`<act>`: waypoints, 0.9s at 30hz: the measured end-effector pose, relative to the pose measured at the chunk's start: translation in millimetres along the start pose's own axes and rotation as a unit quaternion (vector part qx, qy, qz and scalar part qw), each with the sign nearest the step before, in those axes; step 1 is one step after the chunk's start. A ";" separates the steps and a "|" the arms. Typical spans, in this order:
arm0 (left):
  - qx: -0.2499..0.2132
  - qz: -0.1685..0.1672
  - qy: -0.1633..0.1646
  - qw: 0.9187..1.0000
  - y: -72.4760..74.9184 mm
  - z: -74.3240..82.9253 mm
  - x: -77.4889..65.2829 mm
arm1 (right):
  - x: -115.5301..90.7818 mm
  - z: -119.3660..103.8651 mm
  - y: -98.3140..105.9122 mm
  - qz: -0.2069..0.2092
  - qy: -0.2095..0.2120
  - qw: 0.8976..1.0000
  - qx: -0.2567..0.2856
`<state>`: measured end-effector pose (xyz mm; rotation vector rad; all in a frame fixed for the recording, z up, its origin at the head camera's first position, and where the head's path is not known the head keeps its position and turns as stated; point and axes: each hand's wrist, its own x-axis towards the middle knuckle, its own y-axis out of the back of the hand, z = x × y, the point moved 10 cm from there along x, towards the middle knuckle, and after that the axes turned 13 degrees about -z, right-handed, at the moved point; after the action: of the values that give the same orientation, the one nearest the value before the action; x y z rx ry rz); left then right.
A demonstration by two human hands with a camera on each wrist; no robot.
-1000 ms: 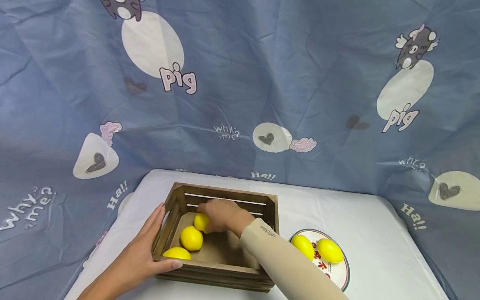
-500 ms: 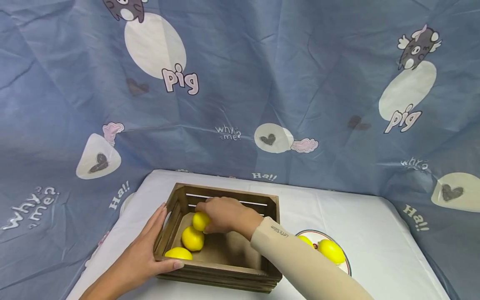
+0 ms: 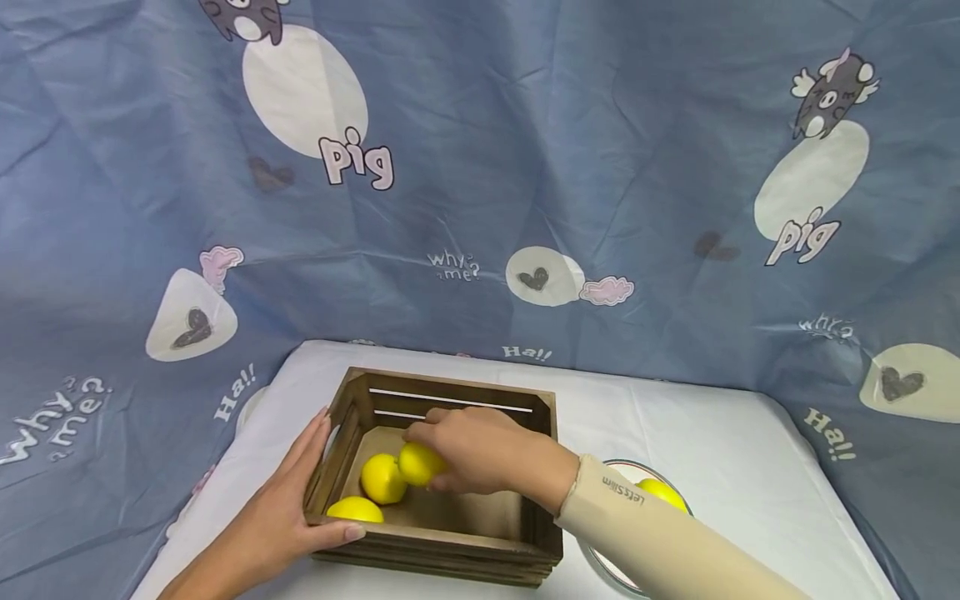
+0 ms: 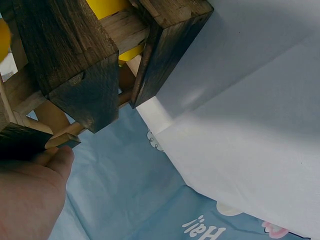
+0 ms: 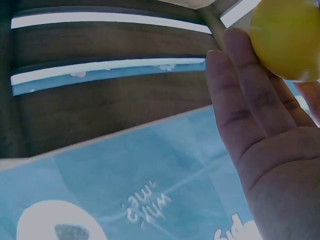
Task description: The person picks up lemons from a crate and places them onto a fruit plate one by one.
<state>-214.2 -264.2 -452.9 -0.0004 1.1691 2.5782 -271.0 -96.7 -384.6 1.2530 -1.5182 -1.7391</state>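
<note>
A dark wooden crate (image 3: 442, 537) with slatted sides stands on the white table. My right hand (image 3: 487, 450) reaches inside it and grips a yellow lemon (image 3: 420, 464). In the right wrist view, the fingers (image 5: 250, 85) lie against the lemon (image 5: 287, 37). A second lemon (image 3: 382, 479) sits just left of the held one, and a third lemon (image 3: 356, 509) lies in the near left corner. My left hand (image 3: 270, 508) rests on that same corner, straight fingers along the left side and thumb across the front rim.
Right of the crate is a white plate (image 3: 600, 562) with a coloured rim, partly hidden by the right forearm's beige sleeve (image 3: 660, 533). One lemon (image 3: 660, 493) shows on it. A blue printed cloth (image 3: 465, 167) hangs behind the white table (image 3: 787, 517).
My right hand has moved right and slightly nearer with the lemon. Its sleeve now covers more of the plate and hides one lemon there. The left hand stays at the crate corner.
</note>
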 end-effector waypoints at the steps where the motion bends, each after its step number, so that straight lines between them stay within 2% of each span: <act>1: -0.001 0.000 0.000 1.000 0.2 -0.2 -0.1 | -4.6 -0.2 1.5 0.002 0.001 1.000 0.001; 9: 0.000 0.002 0.001 1.000 0.0 -1.2 0.0 | -42.2 1.2 4.8 0.024 0.010 0.999 0.019; 18: 0.003 0.004 -0.003 1.000 -1.5 1.0 0.7 | -81.4 9.6 0.3 0.055 0.011 0.995 0.085; 27: 0.018 0.026 -0.035 0.999 1.3 4.3 0.4 | -130.5 33.1 -2.9 0.110 -0.034 0.981 0.155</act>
<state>-214.4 -261.7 -449.1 0.1278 1.2053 2.5784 -241.4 29.8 -349.0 1.1258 -1.9444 -1.4569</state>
